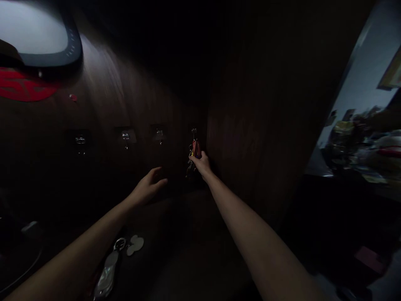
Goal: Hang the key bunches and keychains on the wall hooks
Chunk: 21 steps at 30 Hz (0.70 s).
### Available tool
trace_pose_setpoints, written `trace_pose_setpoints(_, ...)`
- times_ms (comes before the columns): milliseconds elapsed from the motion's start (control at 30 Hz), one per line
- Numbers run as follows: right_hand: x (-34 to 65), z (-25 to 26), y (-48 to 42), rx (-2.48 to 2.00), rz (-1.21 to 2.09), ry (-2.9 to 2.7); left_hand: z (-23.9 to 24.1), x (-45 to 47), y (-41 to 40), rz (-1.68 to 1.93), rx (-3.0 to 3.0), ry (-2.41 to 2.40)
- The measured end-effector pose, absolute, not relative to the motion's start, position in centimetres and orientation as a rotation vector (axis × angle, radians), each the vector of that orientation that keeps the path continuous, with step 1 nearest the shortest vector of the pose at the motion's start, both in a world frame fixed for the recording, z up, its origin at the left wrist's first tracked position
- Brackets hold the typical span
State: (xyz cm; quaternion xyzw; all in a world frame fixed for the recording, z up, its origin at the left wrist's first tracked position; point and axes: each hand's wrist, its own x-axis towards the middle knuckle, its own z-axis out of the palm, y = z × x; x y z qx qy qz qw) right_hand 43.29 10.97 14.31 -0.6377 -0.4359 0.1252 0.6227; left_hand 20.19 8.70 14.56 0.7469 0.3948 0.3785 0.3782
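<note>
Holding keys (196, 147) in right hand (202, 163), left hand (149, 184) apart

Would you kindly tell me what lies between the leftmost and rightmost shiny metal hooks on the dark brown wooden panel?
In the head view, a second hook and a third hook sit there; the right hand is below the rightmost hook.
</note>
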Motion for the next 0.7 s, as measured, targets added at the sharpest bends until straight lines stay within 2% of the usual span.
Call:
trace_pose_setpoints(167,43.2,14.8,8.7,-1.472,0.225,-1.101,17.6,29.7,9.9,1.126,1.577,0.838)
trace_pose_setpoints(300,43.7,15.4,7.1,-1.527,0.086,-1.324,18.1,34.7,11.2,1.084,1.439,0.718)
trace_pose_setpoints(700,45.8,22.5,7.0,-1.767,-0.275,-1.546,17.3,36.8,14.3,1.121,1.311,0.716)
